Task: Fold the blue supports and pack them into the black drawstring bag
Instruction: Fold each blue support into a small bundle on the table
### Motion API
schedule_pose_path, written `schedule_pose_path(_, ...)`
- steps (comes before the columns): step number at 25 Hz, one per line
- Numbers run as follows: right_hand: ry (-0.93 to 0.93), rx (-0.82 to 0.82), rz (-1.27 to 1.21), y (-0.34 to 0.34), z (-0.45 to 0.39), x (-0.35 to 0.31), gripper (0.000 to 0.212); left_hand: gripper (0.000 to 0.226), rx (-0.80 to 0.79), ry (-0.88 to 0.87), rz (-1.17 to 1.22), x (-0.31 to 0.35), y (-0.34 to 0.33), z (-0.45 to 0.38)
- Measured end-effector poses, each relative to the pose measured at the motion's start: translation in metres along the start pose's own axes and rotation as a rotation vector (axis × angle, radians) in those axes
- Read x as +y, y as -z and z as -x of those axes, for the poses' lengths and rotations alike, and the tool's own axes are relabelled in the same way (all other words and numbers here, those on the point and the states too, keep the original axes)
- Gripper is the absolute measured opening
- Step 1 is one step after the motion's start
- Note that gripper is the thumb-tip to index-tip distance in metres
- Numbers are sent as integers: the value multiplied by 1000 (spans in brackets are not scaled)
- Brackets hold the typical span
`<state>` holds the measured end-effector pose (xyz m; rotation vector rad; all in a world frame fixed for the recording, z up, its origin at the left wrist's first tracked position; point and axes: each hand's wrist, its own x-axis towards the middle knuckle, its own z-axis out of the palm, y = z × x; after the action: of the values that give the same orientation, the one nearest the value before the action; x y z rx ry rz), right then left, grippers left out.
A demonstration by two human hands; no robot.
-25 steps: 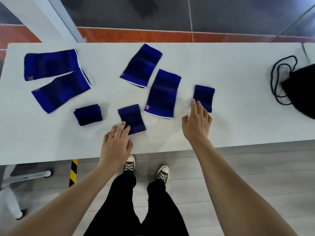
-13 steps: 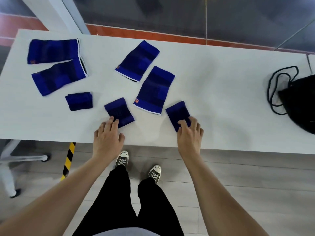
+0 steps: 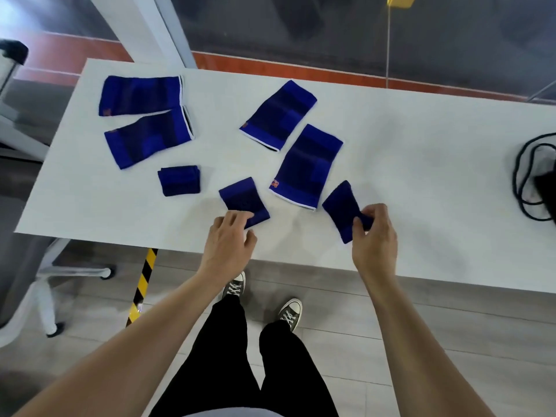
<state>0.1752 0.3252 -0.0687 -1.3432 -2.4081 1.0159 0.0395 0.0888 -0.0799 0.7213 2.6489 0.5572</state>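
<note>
Several blue supports lie on the white table [image 3: 421, 164]. Two long flat ones [image 3: 141, 94] [image 3: 149, 136] sit at the far left, two more [image 3: 279, 114] [image 3: 310, 167] in the middle. Three small folded supports lie nearer me: one [image 3: 179, 180] at the left, one [image 3: 242, 198] under the fingers of my left hand [image 3: 230, 240], and one [image 3: 341, 209] pinched at its near corner by my right hand [image 3: 373, 233]. Only the cord [image 3: 522, 179] and an edge of the black drawstring bag [image 3: 546, 188] show at the right border.
The table's near edge runs just under my hands, with my legs and shoes below it. A white chair base [image 3: 45, 284] and a yellow-black floor strip [image 3: 143, 284] stand left of me. A glass wall with a white post rises behind the table.
My right hand dragged the small folded support toward the near edge and now pinches its corner. My left hand moved forward onto the middle folded support. The view shifted left, cutting off the bag.
</note>
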Motion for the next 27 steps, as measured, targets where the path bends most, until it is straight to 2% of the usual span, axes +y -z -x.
schedule_pose_path(2,118,-32,-43,3,11,-26,16,34,-31,0,151,8,1,-10)
schedule_pose_path(5,204,-168,-107,-8,26,-69,16,36,-134,52,472,13,5,-31)
schedule_pose_path(7,200,-247,-152,-25,34,-91,16,33,-206,141,690,7,14,-42)
schedule_pose_path(8,170,-261,-183,-35,36,-98,16,28,-204,162,723,1,20,-47)
schedule_pose_path(10,73,-234,-221,-58,39,-108,12,18,-151,169,658,-18,33,-55)
schedule_pose_path(13,-72,-176,-200,-97,45,-117,5,14,-59,145,561,-54,48,-68)
schedule_pose_path(17,-225,-175,-217,-122,49,-121,3,12,-75,60,444,-68,52,-88)
schedule_pose_path(22,-234,-176,-172,-140,46,-123,5,13,-49,-17,233,-77,40,-104)
schedule_pose_path(27,-131,-137,-40,-150,39,-108,7,13,-22,-50,214,-76,28,-101)
